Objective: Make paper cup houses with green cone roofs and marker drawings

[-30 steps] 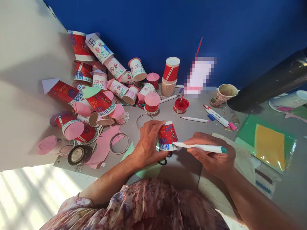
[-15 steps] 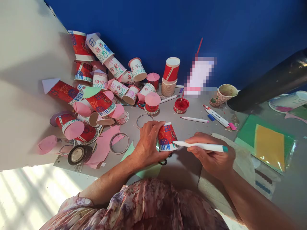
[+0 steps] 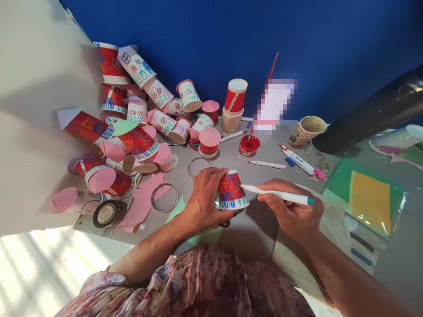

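We see a red cup (image 3: 233,190) over the desk (image 3: 228,154), between the left hand (image 3: 207,196) and the right hand (image 3: 292,207). The left hand is clamped around the cup's left side; the right grips a white marker (image 3: 284,196), its tip beside the cup's right side. Whether tip and cup touch, we cannot tell.

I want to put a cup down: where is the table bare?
One patch lies between the red pot and its nearest pink-topped cup; a shadowed one between the held cup and the pale cloth. Crowded: the left, with heaped cups.
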### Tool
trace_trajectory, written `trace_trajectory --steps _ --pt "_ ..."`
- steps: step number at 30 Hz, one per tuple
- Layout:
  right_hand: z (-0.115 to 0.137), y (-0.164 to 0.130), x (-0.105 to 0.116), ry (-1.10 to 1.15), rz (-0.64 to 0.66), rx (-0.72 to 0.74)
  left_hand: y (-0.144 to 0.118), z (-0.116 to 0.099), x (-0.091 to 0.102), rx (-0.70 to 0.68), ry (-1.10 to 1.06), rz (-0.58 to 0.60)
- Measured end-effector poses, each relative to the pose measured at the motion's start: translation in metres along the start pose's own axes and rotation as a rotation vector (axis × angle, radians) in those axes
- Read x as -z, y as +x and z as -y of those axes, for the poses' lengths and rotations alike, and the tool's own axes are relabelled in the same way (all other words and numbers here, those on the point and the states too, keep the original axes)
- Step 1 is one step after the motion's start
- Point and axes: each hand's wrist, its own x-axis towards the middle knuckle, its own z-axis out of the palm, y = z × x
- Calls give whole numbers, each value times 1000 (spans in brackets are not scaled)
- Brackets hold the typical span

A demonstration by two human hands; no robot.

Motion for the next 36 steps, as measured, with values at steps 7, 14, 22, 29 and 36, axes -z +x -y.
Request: trace_trajectory --steps 7,14,22,29,36 --pt "5 1 3 26 74 -14 1 0 1 58 24 6" --pt "3 0 0 52 97 43 0 1 -2 37 16 4" --pt "4 3 2 67 124 20 -1 2 -1 28 32 11" --pt "4 3 4 99 130 -15 0 1 -1 20 -1 -5" --pt "-10 1 4 350 -80 -179 2 5 0 75 -194 -4"
